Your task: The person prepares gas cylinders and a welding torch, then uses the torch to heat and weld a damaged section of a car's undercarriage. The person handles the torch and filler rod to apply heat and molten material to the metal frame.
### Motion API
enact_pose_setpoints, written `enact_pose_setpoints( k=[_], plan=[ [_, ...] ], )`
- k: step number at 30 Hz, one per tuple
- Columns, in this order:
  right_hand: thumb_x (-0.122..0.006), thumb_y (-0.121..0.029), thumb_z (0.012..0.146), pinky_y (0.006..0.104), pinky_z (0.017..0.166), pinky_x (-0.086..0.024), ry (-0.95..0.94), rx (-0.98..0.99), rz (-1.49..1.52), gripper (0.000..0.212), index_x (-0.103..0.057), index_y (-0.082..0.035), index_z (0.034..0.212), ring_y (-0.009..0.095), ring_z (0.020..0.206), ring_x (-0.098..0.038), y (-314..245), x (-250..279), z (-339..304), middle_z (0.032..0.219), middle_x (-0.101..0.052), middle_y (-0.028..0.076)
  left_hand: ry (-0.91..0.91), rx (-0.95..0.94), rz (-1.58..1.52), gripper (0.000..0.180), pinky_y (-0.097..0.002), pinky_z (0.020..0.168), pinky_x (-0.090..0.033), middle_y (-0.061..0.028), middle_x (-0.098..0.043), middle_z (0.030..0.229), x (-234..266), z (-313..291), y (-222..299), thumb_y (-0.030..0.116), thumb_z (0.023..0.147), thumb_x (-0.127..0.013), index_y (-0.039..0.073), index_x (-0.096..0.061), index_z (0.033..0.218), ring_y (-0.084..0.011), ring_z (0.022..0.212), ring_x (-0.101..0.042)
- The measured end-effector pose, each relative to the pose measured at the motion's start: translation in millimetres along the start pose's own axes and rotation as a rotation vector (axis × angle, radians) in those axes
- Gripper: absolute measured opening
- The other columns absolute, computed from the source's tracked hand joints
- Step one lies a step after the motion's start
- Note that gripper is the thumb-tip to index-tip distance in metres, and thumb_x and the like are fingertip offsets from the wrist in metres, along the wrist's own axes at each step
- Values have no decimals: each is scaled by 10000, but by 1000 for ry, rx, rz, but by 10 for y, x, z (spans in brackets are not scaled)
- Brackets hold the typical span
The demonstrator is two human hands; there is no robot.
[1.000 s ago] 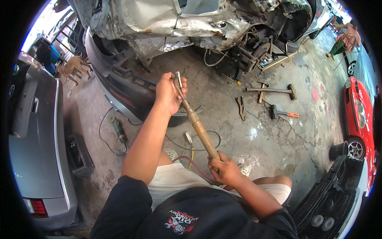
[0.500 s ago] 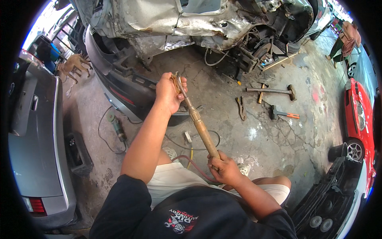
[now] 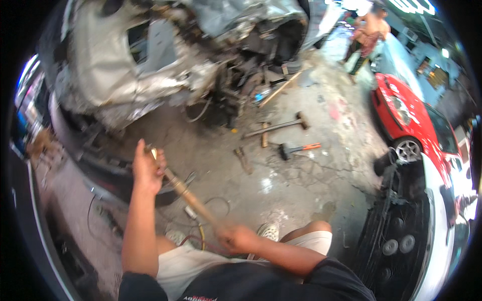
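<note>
A long brass-coloured metal tool [image 3: 193,199], with a thick round shaft and a narrower upper end, lies slantwise across my lap; its exact kind I cannot make out. At its upper end my left hand [image 3: 147,170] is closed around a shiny tip part. My right hand [image 3: 238,238], blurred by motion, grips the lower end of the shaft. Below the shaft, a red hose [image 3: 187,240] and a yellow hose [image 3: 203,236] run near my feet. The lower end of the tool is hidden by my right hand.
A crumpled car body [image 3: 115,75] stands ahead. On the floor lie a sledgehammer [image 3: 281,124], an orange-handled hammer [image 3: 298,149] and pliers [image 3: 243,160]. A dark bumper [image 3: 108,160] is at left. A red car [image 3: 416,115] and a person [image 3: 369,32] are at right.
The view has turned to the right, so the car body and floor tools appear farther left. Both hands keep their hold on the tool, and the far person has turned.
</note>
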State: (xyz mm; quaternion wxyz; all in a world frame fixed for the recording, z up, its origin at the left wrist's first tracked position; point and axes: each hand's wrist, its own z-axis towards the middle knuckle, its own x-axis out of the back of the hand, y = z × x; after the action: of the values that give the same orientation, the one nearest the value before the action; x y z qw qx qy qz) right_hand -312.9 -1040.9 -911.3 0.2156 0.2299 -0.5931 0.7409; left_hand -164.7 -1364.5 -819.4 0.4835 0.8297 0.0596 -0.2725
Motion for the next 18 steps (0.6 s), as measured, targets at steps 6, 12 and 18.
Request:
enact_pose_setpoints(
  k=[6, 12, 18],
  plan=[
    [-671, -136, 955, 573, 668, -533, -6, 24, 6, 221, -573, -137, 1153, 474, 754, -661, -63, 45, 22, 1078, -586, 216, 55, -2, -8, 523, -262, 469, -345, -28, -593, 779, -123, -67, -13, 585, 1051, -488, 89, -607, 935, -153, 609, -538],
    [-683, -110, 926, 568, 682, -544, 81, -2, 85, 231, -587, -141, 1134, 482, 767, -656, -23, 28, 15, 1078, -587, 212, 3, -3, -15, 580, -256, 463, -339, -10, -602, 750, -127, -87, -20, 654, 1042, -491, 101, -625, 930, -151, 614, -551],
    [-703, -114, 905, 550, 695, -564, -104, -34, 15, 233, -600, -131, 1113, 460, 787, -681, -148, 85, 71, 1097, -609, 217, -43, -7, 6, 498, -314, 598, -413, -35, -638, 838, 94, 72, 21, 560, 999, -570, 71, -663, 1032, -183, 658, -563]
  ],
)
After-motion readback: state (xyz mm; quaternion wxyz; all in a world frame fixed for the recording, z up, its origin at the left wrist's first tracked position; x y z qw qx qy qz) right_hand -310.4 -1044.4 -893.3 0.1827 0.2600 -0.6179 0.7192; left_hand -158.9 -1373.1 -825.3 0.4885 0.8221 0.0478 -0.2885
